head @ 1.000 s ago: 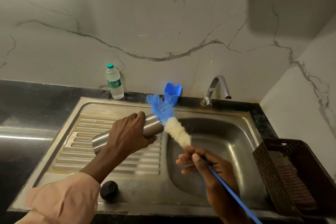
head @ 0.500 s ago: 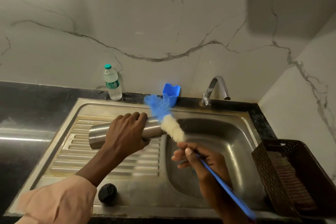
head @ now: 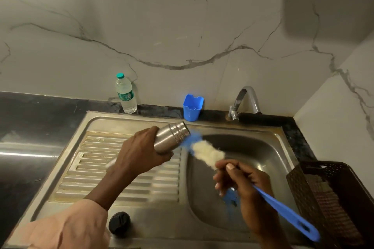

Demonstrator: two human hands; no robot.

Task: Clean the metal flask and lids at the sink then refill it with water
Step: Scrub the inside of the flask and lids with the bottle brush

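**Brush at the flask mouth, over the sink edge**

Steel sink (head: 232,125) and its ribbed draining board fill the dark worktop (head: 30,111), under a marble-look wall.

Nearest, a black lid (head: 119,223) lies on the front rim of the sink, apart from both hands. It sits close to the edge, so a knock from the left sleeve could send it off the worktop.

Next, the right hand (head: 244,184) has its grip clenched on the blue handle of a bottle brush (head: 208,152), pinched just behind the bristles. The long handle runs back toward the lower right. The bristle head is blurred, its blue tip at or just beside the flask mouth; whether it is inside I cannot tell.

The left hand (head: 141,153) holds the metal flask (head: 172,136) with a closed grip round its body, above the line where draining board meets basin. The flask's long axis lies nearly level, slanting up and away, with its threaded open mouth pointing to the upper right, toward the tap (head: 245,100). Its base is hidden behind the hand.

Risks as I judge them: a wet steel body could twist or slip in a one-handed grip when the brush pushes in, and a brush that misses the narrow mouth would flick water about.

Farther back stand a blue cup (head: 192,108) and a plastic water bottle (head: 125,93). A dark basket (head: 299,184) sits at the right.
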